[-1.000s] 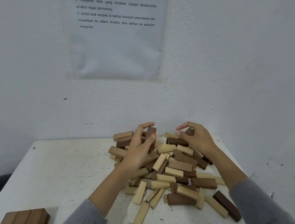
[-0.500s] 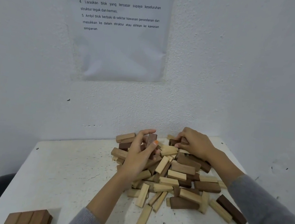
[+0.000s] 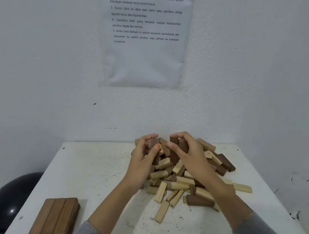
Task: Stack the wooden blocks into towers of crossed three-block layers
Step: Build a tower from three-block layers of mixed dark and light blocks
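Both hands are raised over the loose pile of light and dark rectangular wooden blocks point(image 3: 183, 180), which lies on the far right part of the white speckled table point(image 3: 94, 169), close to the wall corner.

The left hand point(image 3: 142, 157) has its fingers curled and pinches a dark brown wooden block point(image 3: 155, 158) held upright between thumb and fingers. The right hand point(image 3: 193, 158), just beside it, grips another dark brown block point(image 3: 174, 155), also roughly upright; whether it holds a second block behind this one cannot be told. The two held blocks are close together above the far side of the pile.

A flat layer of three mid-brown blocks point(image 3: 55, 218), laid side by side, sits at the near left edge of the table, well apart from the pile. A printed paper sheet point(image 3: 143, 57) is fixed to the wall.
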The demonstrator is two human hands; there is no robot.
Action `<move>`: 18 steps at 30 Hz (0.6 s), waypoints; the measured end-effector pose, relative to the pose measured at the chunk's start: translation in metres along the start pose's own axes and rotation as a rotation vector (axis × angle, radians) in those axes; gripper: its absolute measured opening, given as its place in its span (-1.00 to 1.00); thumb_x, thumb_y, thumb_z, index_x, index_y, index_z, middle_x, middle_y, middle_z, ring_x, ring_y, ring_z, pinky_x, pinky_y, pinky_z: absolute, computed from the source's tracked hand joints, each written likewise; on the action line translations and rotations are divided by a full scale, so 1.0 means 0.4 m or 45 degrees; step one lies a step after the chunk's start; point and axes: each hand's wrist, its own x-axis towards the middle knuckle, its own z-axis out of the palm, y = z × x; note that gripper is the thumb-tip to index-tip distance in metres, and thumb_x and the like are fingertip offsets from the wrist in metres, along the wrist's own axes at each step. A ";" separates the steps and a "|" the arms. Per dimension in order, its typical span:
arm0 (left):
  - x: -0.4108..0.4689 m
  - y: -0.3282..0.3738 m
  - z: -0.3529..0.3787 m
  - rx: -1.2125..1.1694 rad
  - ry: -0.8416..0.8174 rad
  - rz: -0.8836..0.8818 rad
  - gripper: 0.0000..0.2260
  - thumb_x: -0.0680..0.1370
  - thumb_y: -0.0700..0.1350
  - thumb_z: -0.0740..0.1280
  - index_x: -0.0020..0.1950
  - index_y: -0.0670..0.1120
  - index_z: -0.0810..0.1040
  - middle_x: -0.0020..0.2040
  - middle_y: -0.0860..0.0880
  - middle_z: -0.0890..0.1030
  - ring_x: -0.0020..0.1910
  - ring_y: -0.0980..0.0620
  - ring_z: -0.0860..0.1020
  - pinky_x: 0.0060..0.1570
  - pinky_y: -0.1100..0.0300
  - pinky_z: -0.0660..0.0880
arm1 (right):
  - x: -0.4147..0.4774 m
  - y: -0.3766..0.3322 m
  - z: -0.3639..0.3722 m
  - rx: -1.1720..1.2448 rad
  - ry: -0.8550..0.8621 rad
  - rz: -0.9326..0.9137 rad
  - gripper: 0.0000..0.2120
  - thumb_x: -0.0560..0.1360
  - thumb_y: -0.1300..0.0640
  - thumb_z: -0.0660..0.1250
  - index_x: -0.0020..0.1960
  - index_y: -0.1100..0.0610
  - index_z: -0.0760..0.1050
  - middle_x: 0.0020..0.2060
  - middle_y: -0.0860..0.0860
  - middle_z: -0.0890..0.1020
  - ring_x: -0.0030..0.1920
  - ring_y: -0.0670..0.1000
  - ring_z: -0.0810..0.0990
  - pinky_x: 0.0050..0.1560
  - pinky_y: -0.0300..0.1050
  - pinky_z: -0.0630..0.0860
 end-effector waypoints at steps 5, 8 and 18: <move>-0.074 0.020 -0.044 -0.089 0.028 -0.040 -0.77 0.66 -0.18 0.15 0.20 0.06 0.51 0.05 -0.06 0.61 0.06 0.00 0.60 -0.05 0.27 0.55 | -0.082 -0.068 0.072 0.301 0.046 0.066 -0.88 0.54 0.09 0.36 0.03 0.12 0.57 -0.31 -0.21 0.59 -0.26 -0.28 0.54 -0.20 -0.44 0.41; -0.124 0.023 -0.072 -0.090 0.055 -0.063 -0.78 0.66 -0.18 0.16 0.18 0.06 0.53 0.02 -0.06 0.60 0.08 -0.04 0.60 -0.03 0.23 0.57 | -0.131 -0.085 0.116 0.380 0.067 0.094 -0.88 0.54 0.11 0.35 0.00 0.15 0.56 -0.31 -0.15 0.60 -0.29 -0.28 0.56 -0.24 -0.44 0.42; -0.291 -0.011 -0.148 -0.026 0.052 -0.256 -0.75 0.63 -0.24 0.17 0.21 0.01 0.52 -0.01 -0.15 0.61 -0.13 0.13 0.63 -0.21 0.37 0.50 | -0.285 -0.076 0.236 0.536 0.109 0.356 -0.89 0.53 0.08 0.37 -0.06 0.12 0.57 -0.29 -0.04 0.64 -0.25 -0.10 0.65 -0.29 -0.15 0.56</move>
